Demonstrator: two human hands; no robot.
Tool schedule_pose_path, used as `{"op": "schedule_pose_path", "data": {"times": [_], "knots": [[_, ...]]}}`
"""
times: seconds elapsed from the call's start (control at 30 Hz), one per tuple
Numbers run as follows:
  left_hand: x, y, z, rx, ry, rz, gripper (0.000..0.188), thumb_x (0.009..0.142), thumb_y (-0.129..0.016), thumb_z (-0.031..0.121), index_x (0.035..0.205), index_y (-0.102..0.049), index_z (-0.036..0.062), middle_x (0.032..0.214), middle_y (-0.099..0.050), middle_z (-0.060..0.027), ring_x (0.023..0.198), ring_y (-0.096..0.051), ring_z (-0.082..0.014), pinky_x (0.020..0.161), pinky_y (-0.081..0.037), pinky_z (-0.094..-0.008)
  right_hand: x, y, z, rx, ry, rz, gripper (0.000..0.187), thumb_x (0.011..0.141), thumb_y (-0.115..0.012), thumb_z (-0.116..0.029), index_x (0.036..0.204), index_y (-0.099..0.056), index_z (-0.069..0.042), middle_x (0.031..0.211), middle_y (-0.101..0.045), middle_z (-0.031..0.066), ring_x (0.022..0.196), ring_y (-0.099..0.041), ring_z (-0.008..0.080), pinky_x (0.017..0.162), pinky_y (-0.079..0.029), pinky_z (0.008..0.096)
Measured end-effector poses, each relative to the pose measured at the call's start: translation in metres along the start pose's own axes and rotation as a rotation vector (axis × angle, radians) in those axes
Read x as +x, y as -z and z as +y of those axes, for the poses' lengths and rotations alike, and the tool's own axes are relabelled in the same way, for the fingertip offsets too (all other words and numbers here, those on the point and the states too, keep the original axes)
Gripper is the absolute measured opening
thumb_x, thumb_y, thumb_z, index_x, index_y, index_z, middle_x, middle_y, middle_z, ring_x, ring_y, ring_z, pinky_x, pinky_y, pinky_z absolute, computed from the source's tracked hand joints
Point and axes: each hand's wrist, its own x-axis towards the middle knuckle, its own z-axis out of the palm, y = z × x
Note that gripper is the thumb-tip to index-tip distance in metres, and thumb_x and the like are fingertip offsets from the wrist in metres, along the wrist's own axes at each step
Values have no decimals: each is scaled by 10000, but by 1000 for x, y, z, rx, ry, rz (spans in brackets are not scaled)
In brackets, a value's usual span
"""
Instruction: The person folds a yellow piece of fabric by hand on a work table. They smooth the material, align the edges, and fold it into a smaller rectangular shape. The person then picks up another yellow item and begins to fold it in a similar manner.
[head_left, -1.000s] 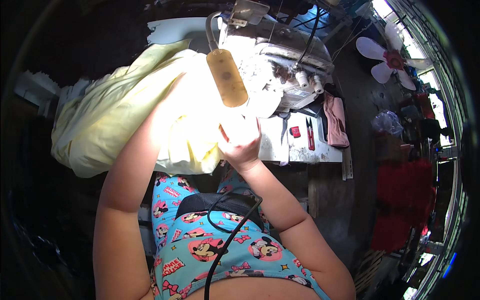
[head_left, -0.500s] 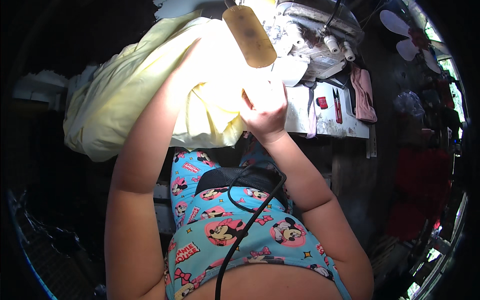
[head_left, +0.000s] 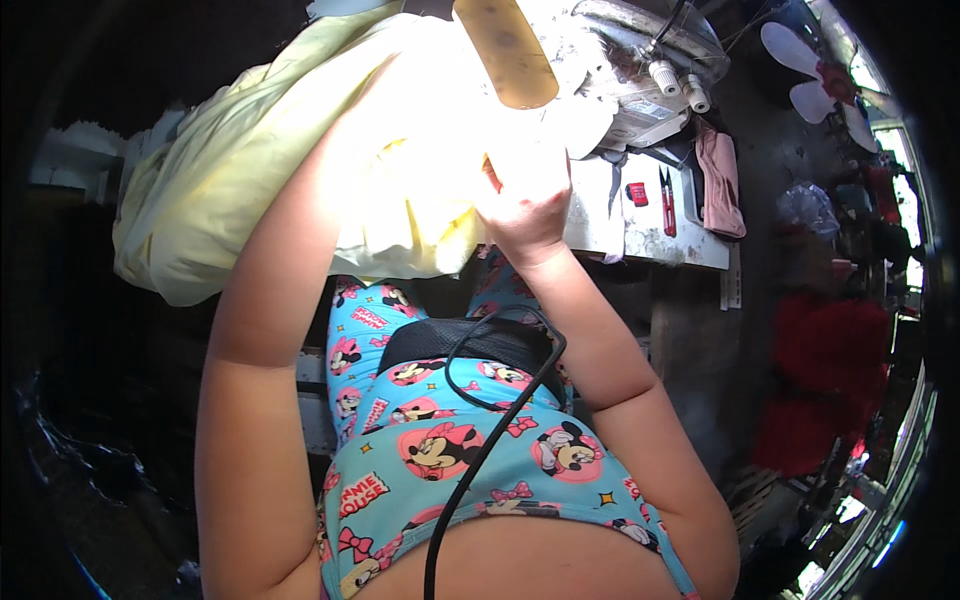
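Pale yellow cloth (head_left: 240,170) bunched left of and under your left forearm (head_left: 280,250), its folds continuing between your arms up to your right hand (head_left: 530,210). Your right hand, fingers curled, is at the cloth's right edge; fingertips bleached by glare, so cannot tell whether they pinch it. Your left hand is lost in the same glare; grip cannot be told. Amber oblong plate (head_left: 508,55) beyond your right hand; soiled machine (head_left: 650,120) ahead and right. Right of that hand, on the white tabletop (head_left: 690,245): small red object (head_left: 637,195), red-handled snips (head_left: 669,210), pink fabric (head_left: 718,185).
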Motion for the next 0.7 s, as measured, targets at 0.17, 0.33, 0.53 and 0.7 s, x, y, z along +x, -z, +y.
{"op": "schedule_pose_path", "data": {"times": [0.17,0.33,0.53,0.7], "knots": [[3,4,-4,6,-6,-13,169,689,-664,211,774,-635,69,766,-640,-86,766,-626,-214,698,-503,-317,3,0,-1,0,7,16,200,714,-635,-209,854,-674,-71,863,-636,74,835,-564,246,792,-418,367],[10,9,-7,0,-34,-32,168,690,-663,217,770,-637,72,760,-641,-85,765,-627,-215,697,-504,-319,-4,-4,4,9,-30,9,201,723,-632,-206,864,-670,-67,872,-634,77,862,-565,250,819,-412,372],[8,4,-1,-9,-44,-54,167,691,-661,224,764,-640,76,754,-643,-85,763,-628,-215,696,-504,-321,-2,-1,-1,-8,-52,-4,211,730,-628,-209,879,-665,-64,896,-619,83,902,-543,260,831,-407,375],[7,2,-2,-4,-48,-73,167,692,-659,230,760,-642,79,749,-644,-84,762,-629,-216,695,-504,-322,1,-2,-4,-58,0,83,147,736,-623,-152,830,-646,-41,836,-614,85,812,-560,259,779,-420,371]]}}
